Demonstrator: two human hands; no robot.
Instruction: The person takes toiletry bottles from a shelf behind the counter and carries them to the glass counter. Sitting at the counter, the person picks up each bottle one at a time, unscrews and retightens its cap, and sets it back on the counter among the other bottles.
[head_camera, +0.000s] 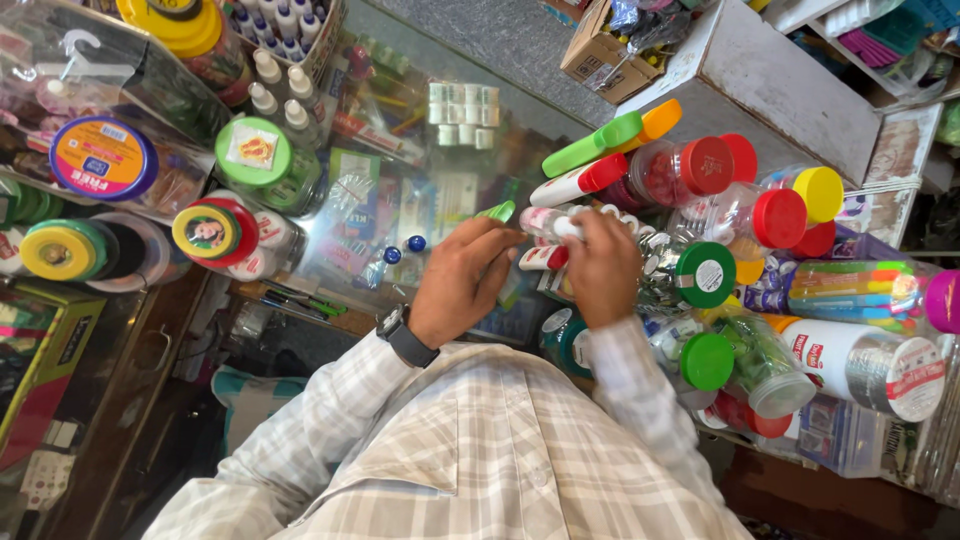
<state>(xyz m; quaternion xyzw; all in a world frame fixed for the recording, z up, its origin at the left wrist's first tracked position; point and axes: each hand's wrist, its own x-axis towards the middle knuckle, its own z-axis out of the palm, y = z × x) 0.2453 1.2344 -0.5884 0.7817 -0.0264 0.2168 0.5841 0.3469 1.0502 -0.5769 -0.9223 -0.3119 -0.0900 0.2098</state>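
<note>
Both my hands work close together over a glass counter (420, 200). My left hand (462, 280), with a dark watch on the wrist, pinches a small green-capped tube (500, 211) at its fingertips. My right hand (603, 265) is closed around a bunch of small white tubes with red caps (552, 226); one more red-capped tube (542, 258) shows between the two hands. The hands are slightly blurred. My checked shirt sleeves fill the lower middle of the view.
Clear plastic jars with red (705, 165), green (705, 274) and yellow (818, 193) lids crowd the right side. Tape rolls (207, 231) and white glue bottles (268, 85) stand at left. A large white red-capped marker (578, 183) and a cardboard box (600, 52) lie beyond.
</note>
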